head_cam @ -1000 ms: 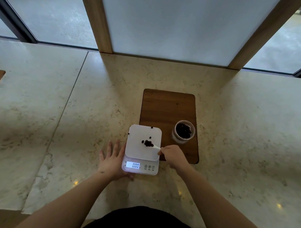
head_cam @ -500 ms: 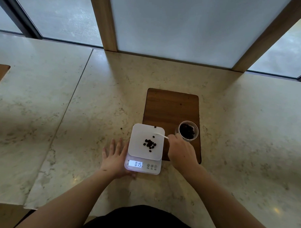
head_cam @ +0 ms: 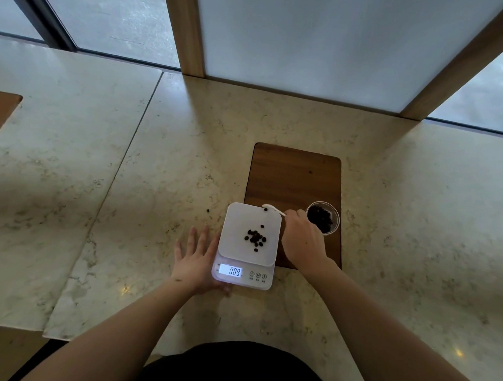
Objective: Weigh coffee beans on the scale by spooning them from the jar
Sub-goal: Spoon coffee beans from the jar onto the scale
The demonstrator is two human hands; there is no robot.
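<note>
Spoon (head_cam: 273,210) (pinched in right hand (head_cam: 302,240)) now farther back over scale (head_cam: 248,244); left hand (head_cam: 195,259) flat.

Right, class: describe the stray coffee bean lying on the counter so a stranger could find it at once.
Start at the white scale on the marble counter. Look past its far left corner, beyond the flat left hand. The stray bean is a lone dark speck on bare stone, while every other bean lies on the scale or in the jar.
</note>
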